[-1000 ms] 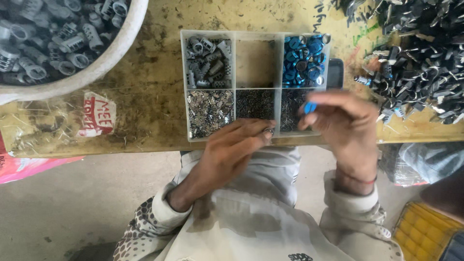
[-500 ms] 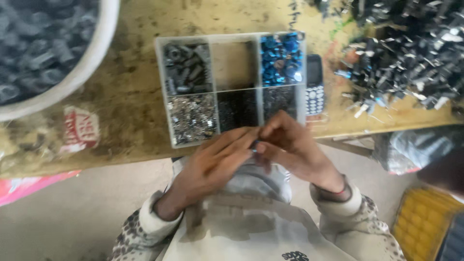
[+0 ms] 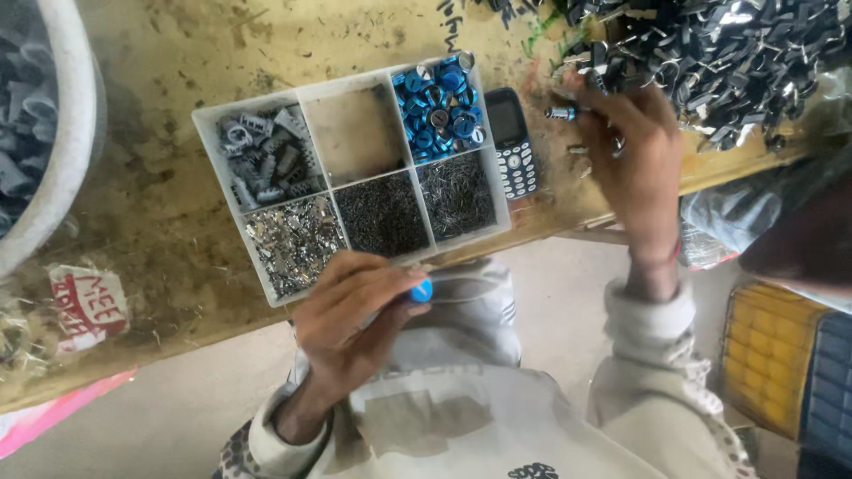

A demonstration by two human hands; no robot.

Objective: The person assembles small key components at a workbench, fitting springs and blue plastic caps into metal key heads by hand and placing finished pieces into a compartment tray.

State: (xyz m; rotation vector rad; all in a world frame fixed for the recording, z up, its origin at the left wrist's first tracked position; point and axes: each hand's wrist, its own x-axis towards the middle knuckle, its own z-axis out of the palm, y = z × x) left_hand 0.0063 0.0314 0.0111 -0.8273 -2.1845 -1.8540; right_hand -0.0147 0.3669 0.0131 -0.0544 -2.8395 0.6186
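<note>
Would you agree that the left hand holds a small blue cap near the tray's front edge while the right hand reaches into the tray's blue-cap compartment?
Not quite. The head view shows the right hand beyond the tray, past the phone, at the pile of dark parts on the bench. The left hand does hold a small blue cap near the tray's front edge.

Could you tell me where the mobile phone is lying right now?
The mobile phone lies on the workbench, right of the compartment tray, beside its blue caps.
</note>
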